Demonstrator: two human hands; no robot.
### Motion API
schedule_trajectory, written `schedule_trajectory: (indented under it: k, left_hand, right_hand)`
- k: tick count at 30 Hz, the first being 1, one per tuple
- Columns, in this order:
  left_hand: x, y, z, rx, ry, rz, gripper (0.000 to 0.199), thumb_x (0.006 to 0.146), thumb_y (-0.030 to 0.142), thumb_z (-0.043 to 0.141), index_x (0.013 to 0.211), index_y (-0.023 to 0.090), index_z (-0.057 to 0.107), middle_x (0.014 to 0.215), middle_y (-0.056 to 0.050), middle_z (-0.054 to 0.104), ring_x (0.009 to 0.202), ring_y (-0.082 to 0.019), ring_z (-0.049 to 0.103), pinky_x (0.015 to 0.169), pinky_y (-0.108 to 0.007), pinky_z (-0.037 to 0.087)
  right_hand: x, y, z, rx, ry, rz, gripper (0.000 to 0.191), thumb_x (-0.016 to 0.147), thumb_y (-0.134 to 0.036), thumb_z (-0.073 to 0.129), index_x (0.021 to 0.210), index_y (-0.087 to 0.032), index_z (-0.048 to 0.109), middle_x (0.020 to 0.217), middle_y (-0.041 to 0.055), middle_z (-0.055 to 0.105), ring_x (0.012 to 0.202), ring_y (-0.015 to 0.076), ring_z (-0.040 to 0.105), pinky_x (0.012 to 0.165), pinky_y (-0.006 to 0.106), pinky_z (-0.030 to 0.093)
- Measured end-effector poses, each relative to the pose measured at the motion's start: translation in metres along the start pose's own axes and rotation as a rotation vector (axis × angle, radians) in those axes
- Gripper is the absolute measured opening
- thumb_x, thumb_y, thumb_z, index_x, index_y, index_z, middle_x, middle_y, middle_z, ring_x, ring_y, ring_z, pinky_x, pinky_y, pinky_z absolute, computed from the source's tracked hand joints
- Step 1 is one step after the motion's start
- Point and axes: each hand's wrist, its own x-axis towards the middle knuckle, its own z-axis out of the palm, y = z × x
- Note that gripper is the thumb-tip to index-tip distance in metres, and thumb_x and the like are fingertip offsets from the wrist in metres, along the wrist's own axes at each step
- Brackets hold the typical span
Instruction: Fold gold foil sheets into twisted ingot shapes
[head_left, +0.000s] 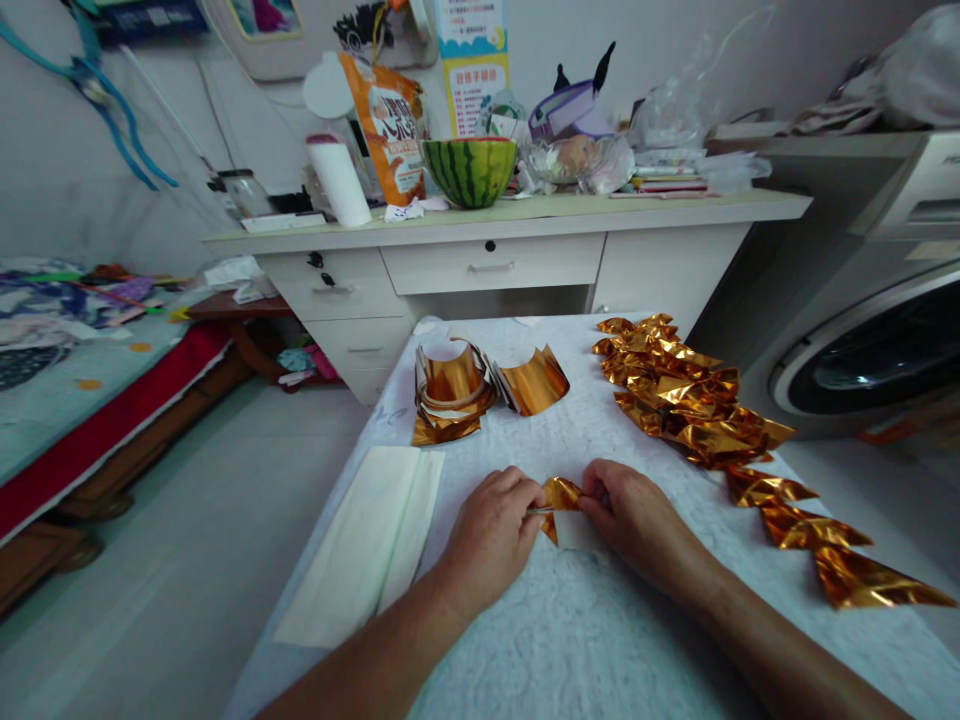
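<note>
A small piece of gold foil paper (561, 493) is pinched between my two hands, low over the middle of the table. My left hand (496, 530) grips its left side, fingers closed. On the other side, my right hand (637, 525) has thumb and fingers closed on the right edge. A white paper piece (576, 530) shows just below the foil, partly behind my right fingers. Beyond my hands sit curled stacks of gold sheets (454, 380) and a smaller curled gold stack (536, 382). Folded gold foil shapes (675, 390) lie piled along the right side.
White folded paper sheets (360, 540) lie at the table's left. Behind the table stands a white desk (495, 228) holding a watermelon half (470, 170), an orange pouch (386, 130) and bags. A washing machine (885, 300) is at right, a bed (90, 400) at left.
</note>
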Motion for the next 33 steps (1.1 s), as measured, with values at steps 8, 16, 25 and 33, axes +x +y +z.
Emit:
schedule_trajectory:
  k: [8,16,25,33]
  left_hand:
    - [0.0,0.0,-0.003,-0.183,0.023,0.017,0.021,0.077,0.003,0.058,0.086,0.021,0.058,0.099,-0.001,0.061,0.099,-0.019,0.055,0.088,-0.033,0.043]
    - [0.004,0.002,-0.006,-0.444,0.11,-0.039,0.015,0.079,0.005,0.054,0.084,0.019,0.058,0.089,0.0,0.059,0.082,-0.014,0.058,0.075,-0.024,0.045]
    - [0.011,-0.007,-0.002,-0.307,0.204,-0.047,0.016,0.083,0.007,0.05,0.084,0.019,0.06,0.089,-0.001,0.062,0.087,-0.016,0.059,0.078,-0.026,0.045]
    - [0.012,-0.007,0.002,-0.037,0.106,0.008,0.02,0.083,0.002,0.051,0.086,0.019,0.061,0.091,-0.002,0.063,0.091,-0.019,0.056,0.083,-0.032,0.045]
  right_hand:
    - [-0.001,0.002,-0.005,0.363,0.033,-0.023,0.004,0.086,-0.021,0.049,0.082,-0.022,0.048,0.065,-0.004,0.052,0.059,0.0126,0.048,0.054,0.024,0.035]
    - [-0.001,0.001,-0.004,0.586,0.021,-0.015,0.007,0.086,-0.027,0.05,0.081,-0.022,0.049,0.067,-0.0041,0.048,0.061,0.0131,0.046,0.055,0.024,0.037]
    - [-0.003,-0.002,-0.002,0.414,-0.067,-0.026,0.007,0.087,-0.022,0.047,0.082,-0.022,0.053,0.068,-0.0026,0.058,0.061,0.0138,0.053,0.055,0.024,0.038]
    - [-0.003,-0.006,0.005,0.009,0.004,-0.134,0.012,0.083,-0.011,0.047,0.079,-0.02,0.054,0.075,0.0021,0.059,0.073,0.0184,0.054,0.067,0.029,0.039]
